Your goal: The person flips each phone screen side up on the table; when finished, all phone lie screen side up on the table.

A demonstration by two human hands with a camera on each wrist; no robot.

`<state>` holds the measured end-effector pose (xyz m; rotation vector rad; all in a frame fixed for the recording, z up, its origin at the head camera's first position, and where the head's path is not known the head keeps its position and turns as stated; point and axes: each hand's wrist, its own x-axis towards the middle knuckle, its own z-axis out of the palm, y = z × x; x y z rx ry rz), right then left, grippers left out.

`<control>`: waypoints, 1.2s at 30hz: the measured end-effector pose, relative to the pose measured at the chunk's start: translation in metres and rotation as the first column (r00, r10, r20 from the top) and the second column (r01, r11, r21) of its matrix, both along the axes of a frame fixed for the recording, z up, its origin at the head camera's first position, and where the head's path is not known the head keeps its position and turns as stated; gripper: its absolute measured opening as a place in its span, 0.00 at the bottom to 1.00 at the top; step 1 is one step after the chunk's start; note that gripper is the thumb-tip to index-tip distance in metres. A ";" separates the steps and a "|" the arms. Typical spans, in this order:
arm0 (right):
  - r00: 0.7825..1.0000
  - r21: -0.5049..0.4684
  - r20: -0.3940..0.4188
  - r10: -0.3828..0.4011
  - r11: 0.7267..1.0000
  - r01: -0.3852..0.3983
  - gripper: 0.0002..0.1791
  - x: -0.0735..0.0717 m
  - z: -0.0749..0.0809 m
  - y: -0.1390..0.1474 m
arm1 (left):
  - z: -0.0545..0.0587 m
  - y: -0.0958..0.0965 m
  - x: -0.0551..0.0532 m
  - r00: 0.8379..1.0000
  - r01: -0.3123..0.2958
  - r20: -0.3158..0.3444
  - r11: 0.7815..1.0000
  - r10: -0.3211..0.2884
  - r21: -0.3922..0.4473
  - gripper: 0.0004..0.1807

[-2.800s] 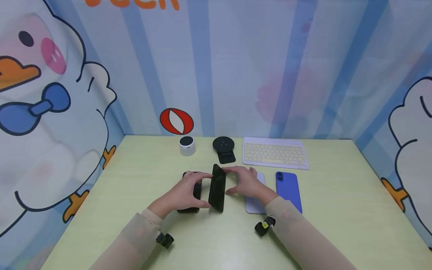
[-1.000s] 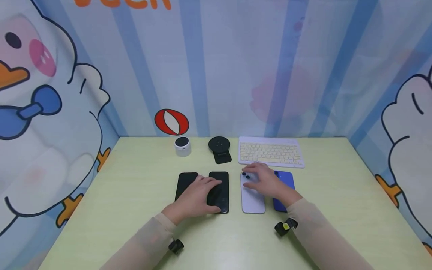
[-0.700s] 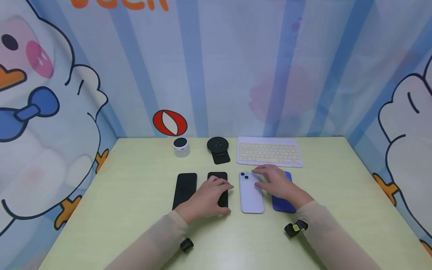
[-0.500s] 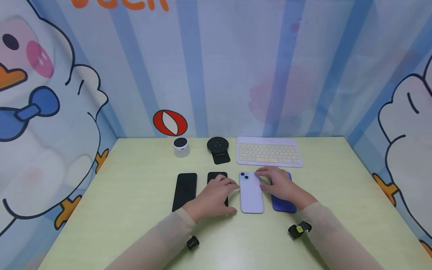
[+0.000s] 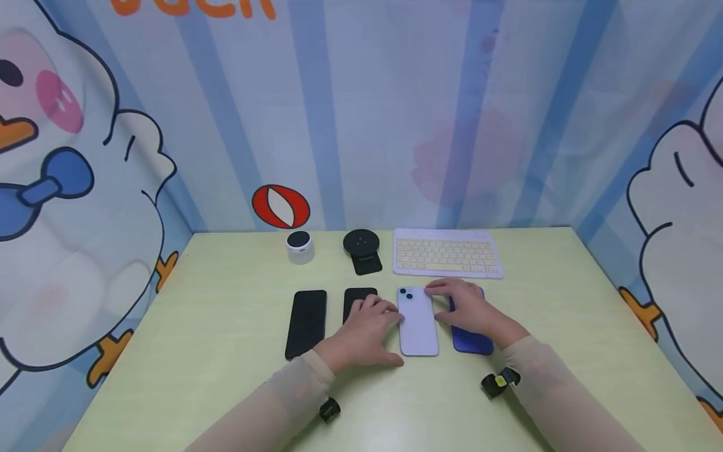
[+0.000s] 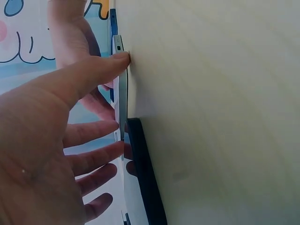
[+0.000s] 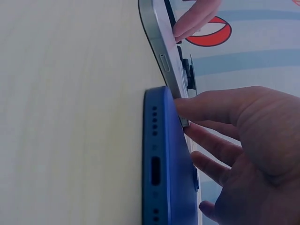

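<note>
A lavender phone (image 5: 418, 326) lies flat, camera side up, between my two hands. My left hand (image 5: 361, 333) reaches over a black phone (image 5: 357, 297), its spread fingertips right at the lavender phone's left edge and its thumb near the lower left corner. My right hand (image 5: 471, 311) is above a blue phone (image 5: 473, 343), with thumb and fingertips at the lavender phone's right edge. In the left wrist view, the thumb overlaps the lavender phone's side (image 6: 123, 93). The right wrist view has the right thumb between the blue phone (image 7: 183, 164) and the lavender one (image 7: 164, 40).
Another black phone (image 5: 307, 323) lies at the left end of the row. Along the back of the table (image 5: 237, 282) stand a small white cylinder with a black top (image 5: 300, 248), a round black stand (image 5: 361, 243) and a lavender keyboard (image 5: 446, 254). A printed curtain hangs behind.
The black phone, tilted on edge between both hands at first, now lies flat. My left hand has moved right off it to the lavender phone; my right hand has shifted to that phone's right edge.
</note>
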<state>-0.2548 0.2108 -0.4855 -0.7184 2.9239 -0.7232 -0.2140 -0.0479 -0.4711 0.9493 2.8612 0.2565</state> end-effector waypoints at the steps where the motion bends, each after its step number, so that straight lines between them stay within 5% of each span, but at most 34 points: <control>1: 1.000 -0.002 -0.001 -0.001 1.000 0.001 0.30 0.000 0.000 0.000 | 0.000 0.001 0.000 1.000 -0.002 -0.003 1.000 0.002 0.002 0.41; 9: 1.000 -0.025 -0.011 -0.014 1.000 0.014 0.30 0.000 0.001 0.000 | -0.004 0.005 -0.006 0.998 -0.050 -0.023 0.999 0.051 0.018 0.41; 21: 0.997 -0.107 0.059 -0.045 0.993 0.051 0.32 0.003 -0.003 0.001 | -0.008 0.007 -0.009 0.988 -0.145 0.057 0.986 0.140 0.088 0.42; 36: 0.990 -0.144 0.078 -0.120 0.981 0.130 0.37 0.004 -0.004 0.000 | -0.010 0.004 -0.012 0.988 -0.128 0.096 0.986 0.118 0.106 0.43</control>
